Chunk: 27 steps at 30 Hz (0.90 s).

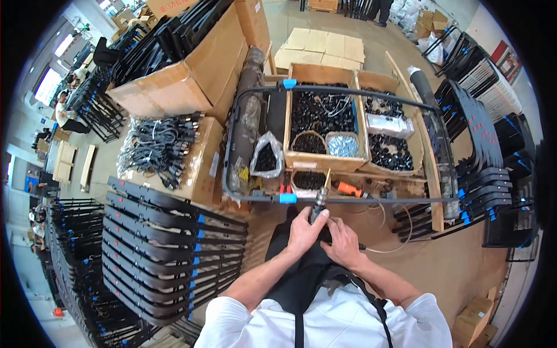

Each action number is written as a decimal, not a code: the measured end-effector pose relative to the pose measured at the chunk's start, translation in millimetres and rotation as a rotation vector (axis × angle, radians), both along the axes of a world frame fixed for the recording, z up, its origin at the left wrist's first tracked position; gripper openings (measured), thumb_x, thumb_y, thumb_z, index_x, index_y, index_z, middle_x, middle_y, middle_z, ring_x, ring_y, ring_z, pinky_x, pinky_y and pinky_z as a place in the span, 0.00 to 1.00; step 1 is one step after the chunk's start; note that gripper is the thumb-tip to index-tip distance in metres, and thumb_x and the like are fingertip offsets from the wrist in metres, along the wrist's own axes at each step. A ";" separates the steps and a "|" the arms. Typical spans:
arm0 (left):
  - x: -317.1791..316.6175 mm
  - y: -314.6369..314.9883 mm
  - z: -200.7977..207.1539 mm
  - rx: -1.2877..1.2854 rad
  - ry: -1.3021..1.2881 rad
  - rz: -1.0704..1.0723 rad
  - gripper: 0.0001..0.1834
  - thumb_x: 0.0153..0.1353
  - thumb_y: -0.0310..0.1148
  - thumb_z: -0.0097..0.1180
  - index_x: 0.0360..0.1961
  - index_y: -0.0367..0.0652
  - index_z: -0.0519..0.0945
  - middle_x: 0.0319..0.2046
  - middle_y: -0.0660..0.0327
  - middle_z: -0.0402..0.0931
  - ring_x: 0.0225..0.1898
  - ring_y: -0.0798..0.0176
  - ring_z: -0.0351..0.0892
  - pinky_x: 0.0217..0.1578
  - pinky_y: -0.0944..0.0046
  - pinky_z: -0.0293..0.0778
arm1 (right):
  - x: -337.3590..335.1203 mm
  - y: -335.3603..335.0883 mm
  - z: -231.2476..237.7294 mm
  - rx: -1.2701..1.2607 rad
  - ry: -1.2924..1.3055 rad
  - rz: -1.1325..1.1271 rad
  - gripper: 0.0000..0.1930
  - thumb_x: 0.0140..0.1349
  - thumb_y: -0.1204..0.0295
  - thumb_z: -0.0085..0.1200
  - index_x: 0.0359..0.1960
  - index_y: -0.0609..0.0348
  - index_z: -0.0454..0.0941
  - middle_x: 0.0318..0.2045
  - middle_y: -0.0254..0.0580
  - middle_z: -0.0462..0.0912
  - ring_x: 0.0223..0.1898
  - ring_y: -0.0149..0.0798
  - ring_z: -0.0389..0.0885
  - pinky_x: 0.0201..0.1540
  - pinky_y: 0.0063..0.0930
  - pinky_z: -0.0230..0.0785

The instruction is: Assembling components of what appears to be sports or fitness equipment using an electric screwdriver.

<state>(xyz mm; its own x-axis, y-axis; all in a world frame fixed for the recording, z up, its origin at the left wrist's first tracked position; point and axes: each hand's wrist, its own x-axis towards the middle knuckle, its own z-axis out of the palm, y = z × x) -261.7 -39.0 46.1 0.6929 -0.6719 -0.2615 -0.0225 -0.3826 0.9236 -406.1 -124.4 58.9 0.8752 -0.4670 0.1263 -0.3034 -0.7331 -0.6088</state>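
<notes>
Both of my hands meet in front of my apron, around a power screwdriver [319, 205] with a gold-coloured bit pointing away from me. My left hand [304, 233] is closed around its front part. My right hand [343, 241] is closed on the rear of its body, which the fingers mostly hide. Just beyond the bit lies a black tubular frame [371, 201] with rounded corners and blue clips [288, 198], stretched across the bench. Inside its outline stands a wooden box [328, 161] of black plastic parts, with silver screws [342, 145] in one compartment.
An orange-bodied tool [348, 189] lies near the frame's close edge. A thin hose [400, 246] loops at the right. Stacked black frames stand left [145, 249] and right [487, 185]. Bundled cables [156, 145] rest on a carton; a larger carton [197, 81] holds black parts.
</notes>
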 end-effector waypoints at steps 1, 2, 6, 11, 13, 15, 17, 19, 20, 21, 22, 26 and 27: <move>-15.0 15.2 -7.4 0.038 0.021 0.015 0.29 0.68 0.56 0.65 0.36 0.35 0.80 0.28 0.49 0.81 0.29 0.54 0.78 0.36 0.52 0.77 | -14.7 12.4 -11.1 0.069 0.056 0.021 0.39 0.47 0.72 0.74 0.63 0.61 0.71 0.52 0.54 0.79 0.51 0.61 0.83 0.52 0.49 0.78; -28.3 30.4 -21.6 0.052 0.053 0.034 0.29 0.68 0.56 0.65 0.36 0.35 0.80 0.28 0.50 0.81 0.29 0.56 0.78 0.36 0.53 0.76 | -26.4 23.9 -23.9 0.069 0.071 0.043 0.39 0.48 0.71 0.75 0.63 0.62 0.71 0.49 0.55 0.80 0.49 0.60 0.84 0.51 0.49 0.79; -59.6 84.2 -81.5 0.054 0.180 0.172 0.23 0.72 0.53 0.64 0.36 0.40 0.82 0.28 0.67 0.77 0.32 0.72 0.70 0.35 0.64 0.71 | -49.5 55.9 -63.7 0.156 0.130 0.161 0.40 0.48 0.68 0.74 0.65 0.61 0.69 0.48 0.55 0.81 0.47 0.59 0.85 0.49 0.50 0.79; -61.3 116.9 -113.1 0.049 0.325 0.347 0.27 0.71 0.56 0.63 0.35 0.37 0.83 0.29 0.64 0.80 0.34 0.68 0.73 0.37 0.61 0.72 | -39.3 78.0 -84.8 0.156 0.175 0.279 0.42 0.51 0.64 0.72 0.67 0.63 0.65 0.46 0.58 0.81 0.46 0.62 0.85 0.50 0.52 0.79; -55.5 119.1 -105.8 0.029 0.383 0.426 0.27 0.71 0.56 0.63 0.38 0.37 0.83 0.32 0.64 0.80 0.35 0.68 0.73 0.38 0.62 0.72 | -31.7 81.1 -83.1 0.169 0.173 0.283 0.42 0.53 0.63 0.71 0.68 0.64 0.65 0.47 0.58 0.81 0.47 0.62 0.85 0.51 0.53 0.78; -45.1 124.8 -103.4 0.026 0.384 0.435 0.27 0.71 0.56 0.64 0.39 0.36 0.83 0.33 0.65 0.79 0.36 0.69 0.73 0.38 0.63 0.71 | -19.5 87.2 -86.2 0.130 0.173 0.297 0.41 0.55 0.63 0.70 0.68 0.65 0.64 0.47 0.58 0.81 0.48 0.62 0.84 0.53 0.52 0.78; -32.2 131.6 -107.0 0.029 0.350 0.444 0.27 0.71 0.56 0.64 0.39 0.37 0.84 0.32 0.65 0.78 0.35 0.69 0.72 0.38 0.63 0.71 | -8.8 91.4 -84.5 0.130 0.167 0.312 0.41 0.55 0.63 0.70 0.68 0.65 0.64 0.47 0.58 0.81 0.49 0.62 0.84 0.53 0.52 0.78; -22.6 129.7 -96.2 0.031 0.335 0.423 0.27 0.71 0.56 0.64 0.39 0.37 0.84 0.32 0.64 0.79 0.35 0.69 0.73 0.39 0.62 0.72 | 0.7 92.5 -85.2 0.130 0.160 0.317 0.41 0.56 0.62 0.70 0.68 0.65 0.64 0.48 0.59 0.81 0.49 0.62 0.84 0.54 0.52 0.78; -18.7 127.9 -91.0 0.042 0.312 0.399 0.27 0.71 0.56 0.63 0.38 0.38 0.84 0.32 0.66 0.78 0.35 0.69 0.71 0.38 0.63 0.70 | 5.1 92.8 -85.6 0.134 0.179 0.305 0.41 0.56 0.62 0.70 0.68 0.65 0.64 0.48 0.59 0.81 0.50 0.62 0.84 0.54 0.51 0.78; -14.3 128.4 -89.4 0.052 0.289 0.376 0.26 0.72 0.57 0.62 0.37 0.39 0.83 0.32 0.67 0.77 0.35 0.70 0.70 0.38 0.64 0.69 | 10.0 94.0 -84.1 0.136 0.197 0.295 0.41 0.56 0.62 0.70 0.68 0.66 0.65 0.49 0.59 0.81 0.50 0.62 0.84 0.54 0.51 0.78; -10.3 128.5 -88.0 0.051 0.289 0.376 0.26 0.72 0.57 0.62 0.37 0.39 0.83 0.32 0.67 0.77 0.35 0.70 0.70 0.38 0.64 0.69 | 13.5 95.0 -82.5 0.135 0.197 0.294 0.41 0.56 0.62 0.70 0.68 0.66 0.65 0.49 0.59 0.81 0.50 0.62 0.84 0.54 0.51 0.78; 1.4 131.4 -88.8 0.043 0.266 0.353 0.29 0.70 0.57 0.63 0.38 0.36 0.84 0.32 0.63 0.81 0.35 0.68 0.75 0.39 0.62 0.73 | 22.4 99.3 -81.6 0.142 0.213 0.269 0.40 0.56 0.61 0.70 0.67 0.66 0.65 0.49 0.59 0.81 0.51 0.62 0.84 0.55 0.51 0.77; 3.3 133.8 -90.8 0.062 0.256 0.335 0.29 0.70 0.57 0.63 0.38 0.36 0.84 0.32 0.62 0.81 0.35 0.68 0.76 0.39 0.61 0.73 | 23.4 101.2 -82.5 0.141 0.212 0.267 0.40 0.56 0.61 0.70 0.67 0.66 0.65 0.49 0.59 0.81 0.51 0.62 0.84 0.56 0.51 0.77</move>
